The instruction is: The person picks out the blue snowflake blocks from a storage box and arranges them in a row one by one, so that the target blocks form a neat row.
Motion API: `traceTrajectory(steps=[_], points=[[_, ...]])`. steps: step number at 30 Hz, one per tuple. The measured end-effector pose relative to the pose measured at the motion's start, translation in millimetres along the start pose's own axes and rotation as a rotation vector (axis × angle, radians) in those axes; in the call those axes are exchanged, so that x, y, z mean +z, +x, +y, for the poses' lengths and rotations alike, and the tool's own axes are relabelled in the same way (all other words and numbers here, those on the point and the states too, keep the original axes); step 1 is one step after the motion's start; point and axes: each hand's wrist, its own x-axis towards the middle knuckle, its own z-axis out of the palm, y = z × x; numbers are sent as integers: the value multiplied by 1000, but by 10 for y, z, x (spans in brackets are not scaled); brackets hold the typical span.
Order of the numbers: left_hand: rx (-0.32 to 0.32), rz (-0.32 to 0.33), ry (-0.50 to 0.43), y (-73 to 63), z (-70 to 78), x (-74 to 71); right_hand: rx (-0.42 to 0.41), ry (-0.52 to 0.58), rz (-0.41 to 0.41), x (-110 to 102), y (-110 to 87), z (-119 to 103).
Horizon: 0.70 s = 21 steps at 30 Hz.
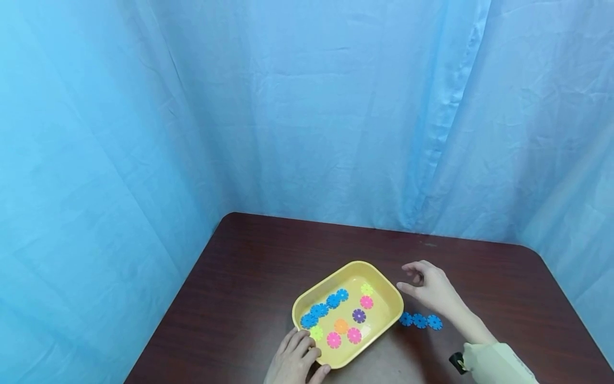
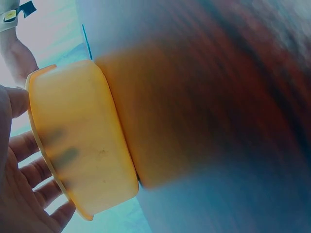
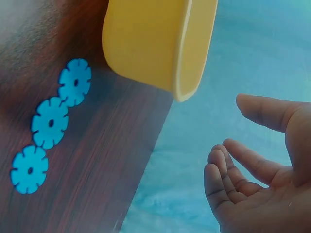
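A yellow plastic basin stands on the table, and my left hand holds its near left rim, fingers hooked over the edge. In the left wrist view, dark finger shadows show through the basin's wall. Inside lie several blue snowflake discs in a row along the left, plus loose pink discs, yellow-green, orange and purple ones. My right hand hovers just right of the basin, holding nothing, thumb and fingers apart. Below it, three blue discs lie in a joined row on the table.
The dark brown table has rounded far corners. Light blue curtains hang behind it and along both sides. On the right forearm are a pale sleeve and a black strap piece.
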Motion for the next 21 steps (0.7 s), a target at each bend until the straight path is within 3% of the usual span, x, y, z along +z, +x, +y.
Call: traceTrajectory(steps=[21], points=[[10, 13, -4, 3, -12, -3, -27, 67, -54, 283, 135, -248]])
